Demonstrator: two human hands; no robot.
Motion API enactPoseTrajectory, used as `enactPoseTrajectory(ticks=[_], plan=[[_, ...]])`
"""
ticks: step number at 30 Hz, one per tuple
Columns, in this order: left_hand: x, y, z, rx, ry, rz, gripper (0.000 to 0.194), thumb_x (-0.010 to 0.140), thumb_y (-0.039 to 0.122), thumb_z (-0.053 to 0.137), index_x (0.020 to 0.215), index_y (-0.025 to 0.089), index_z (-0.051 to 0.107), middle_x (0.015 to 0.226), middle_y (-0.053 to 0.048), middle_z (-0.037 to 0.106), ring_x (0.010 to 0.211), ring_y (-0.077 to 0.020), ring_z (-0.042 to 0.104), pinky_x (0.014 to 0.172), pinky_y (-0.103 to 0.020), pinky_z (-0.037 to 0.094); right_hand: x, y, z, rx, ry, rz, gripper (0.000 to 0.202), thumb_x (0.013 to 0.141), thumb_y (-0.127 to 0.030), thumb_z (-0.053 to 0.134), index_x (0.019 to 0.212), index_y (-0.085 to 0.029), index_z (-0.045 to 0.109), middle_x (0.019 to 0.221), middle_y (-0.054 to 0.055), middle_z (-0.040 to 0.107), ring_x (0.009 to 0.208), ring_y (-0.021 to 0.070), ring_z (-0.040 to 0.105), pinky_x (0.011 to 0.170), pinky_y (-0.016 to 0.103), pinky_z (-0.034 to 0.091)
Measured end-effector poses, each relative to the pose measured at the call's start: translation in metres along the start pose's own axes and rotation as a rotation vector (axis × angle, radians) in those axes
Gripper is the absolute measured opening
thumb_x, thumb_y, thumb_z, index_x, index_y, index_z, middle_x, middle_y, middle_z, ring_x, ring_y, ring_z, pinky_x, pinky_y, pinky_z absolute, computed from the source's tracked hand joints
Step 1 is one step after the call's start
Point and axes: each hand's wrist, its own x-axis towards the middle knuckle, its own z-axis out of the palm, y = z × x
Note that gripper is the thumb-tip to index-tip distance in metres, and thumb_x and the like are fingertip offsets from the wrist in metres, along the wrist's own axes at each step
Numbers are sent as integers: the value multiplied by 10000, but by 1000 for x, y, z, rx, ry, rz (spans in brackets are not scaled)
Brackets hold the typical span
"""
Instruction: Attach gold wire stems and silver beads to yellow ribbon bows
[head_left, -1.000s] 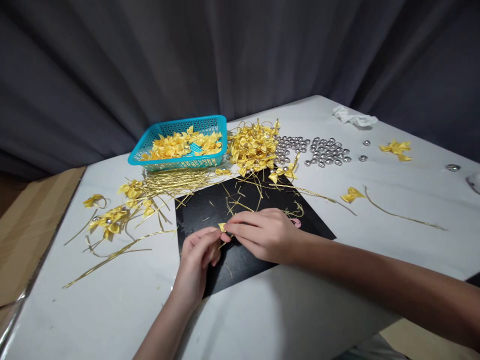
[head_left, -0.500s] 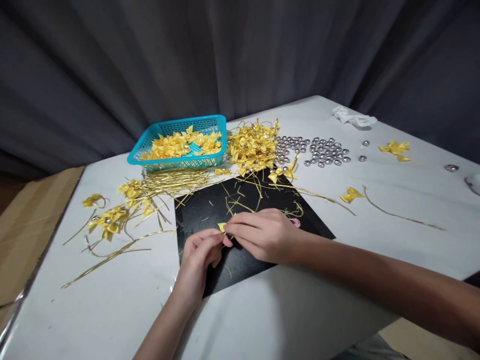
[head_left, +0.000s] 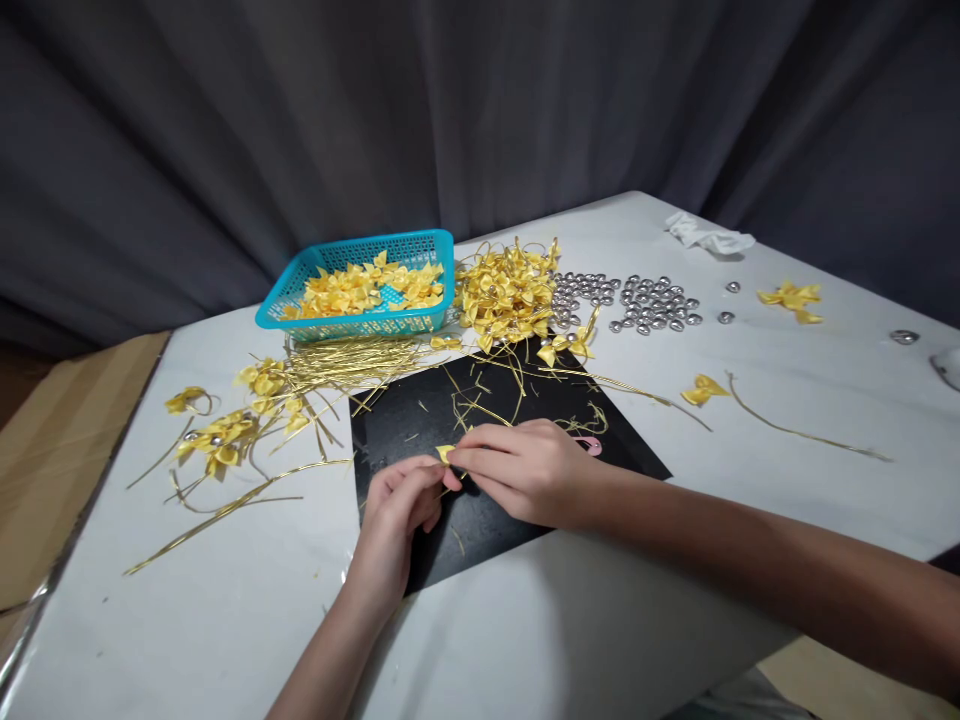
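Two bare hands meet over a black mat (head_left: 480,532) on a white bench (head_left: 225,620), a small yellow ribbon piece (head_left: 444,453) caught between their fingertips. The left hand (head_left: 396,505) pinches it from the near left, thumb and forefinger drawn close together; the right hand (head_left: 531,470) grips it from the right, its fingers narrowed to a point and covering much of the piece. A thin gold strand shows just below the fingertips, though whether it is fastened to the ribbon cannot be told. Cord scraps (head_left: 480,408) lie strewn over the far part of the mat, and a pink object (head_left: 592,445) peeks out beyond the right wrist, partly hidden. At the far left, a turquoise basket (head_left: 345,322) holds folded yellow ribbons (head_left: 341,293); on its near side lies a bundle of gold cords (head_left: 352,362). A heap of yellow bows (head_left: 504,295) stands to the right of the basket, with silver beads (head_left: 656,305) spread beside it farther right. More bows, some set with beads, cluster (head_left: 225,440) on the left of the bench near loose cords (head_left: 225,512), while a single bow (head_left: 703,390) rests on the right next to a curved cord (head_left: 814,432). A crumpled white cloth (head_left: 705,236) sits near the far right edge, before a dark curtain (head_left: 480,120).
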Motion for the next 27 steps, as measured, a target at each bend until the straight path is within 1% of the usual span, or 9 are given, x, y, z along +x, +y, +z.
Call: enactPoseTrajectory(ticks=[5, 11, 15, 19, 22, 23, 24, 25, 27], plan=[[0, 0, 1, -33, -9, 2, 224, 740, 262, 556, 582, 130, 645, 373, 100, 187, 406, -57, 129, 420, -196, 207, -1, 0, 0, -8, -24, 7, 207, 865, -122, 455, 870, -169, 657, 864, -5, 671, 621, 59, 579, 504, 186, 365], [0, 0, 1, -59, -19, 4, 291, 765, 336, 558, 574, 133, 643, 366, 101, 175, 400, -60, 124, 419, -203, 213, 0, 0, -1, 1, -47, 6, 202, 857, -110, 462, 873, -166, 656, 860, -9, 661, 620, 58, 577, 490, 193, 354], [0, 0, 1, -7, -24, -7, 251, 752, 302, 576, 573, 134, 630, 374, 99, 185, 412, -59, 135, 425, -195, 204, 0, 0, 0, -4, -30, 13, 202, 868, -122, 457, 860, -163, 655, 854, -9, 663, 630, 60, 585, 483, 196, 352], [1, -1, 1, -20, -27, -1, 243, 756, 279, 564, 567, 136, 619, 375, 100, 182, 409, -61, 138, 426, -196, 213, -2, 0, 0, 11, -30, 13, 203, 871, -117, 450, 874, -154, 649, 863, -1, 665, 637, 61, 587, 487, 192, 355], [2, -2, 0, -25, -23, 6, 243, 763, 281, 557, 572, 140, 613, 381, 99, 191, 407, -62, 143, 424, -197, 214, 0, -2, 0, 81, -33, 34, 208, 863, -101, 449, 873, -141, 652, 869, 20, 666, 651, 67, 583, 500, 182, 364], [2, -2, 0, -21, -20, 15, 244, 766, 284, 554, 576, 142, 612, 382, 99, 196, 406, -62, 147, 424, -198, 216, 1, -3, 0, 155, -35, 69, 201, 856, -103, 458, 867, -136, 655, 863, 25, 664, 641, 65, 574, 506, 176, 371], [2, -2, 0, -17, -13, 29, 244, 767, 287, 553, 578, 144, 611, 381, 98, 203, 404, -62, 151, 423, -198, 217, 4, -3, -1, 258, -39, 137, 184, 844, -112, 475, 854, -130, 658, 846, 29, 659, 609, 59, 554, 501, 170, 373], [2, -2, 0, -7, -11, 42, 245, 768, 291, 553, 580, 146, 610, 379, 98, 208, 402, -63, 155, 422, -198, 217, 6, -4, -2, 388, -57, 250, 165, 834, -133, 493, 844, -123, 658, 807, 28, 651, 556, 49, 520, 480, 164, 368], [2, -2, -1, 28, -12, 58, 253, 770, 302, 550, 579, 148, 609, 372, 98, 212, 397, -64, 161, 420, -200, 217, 13, -4, -5, 685, -148, 576, 164, 830, -204, 514, 825, -109, 646, 680, 9, 607, 439, 27, 424, 402, 152, 328]])
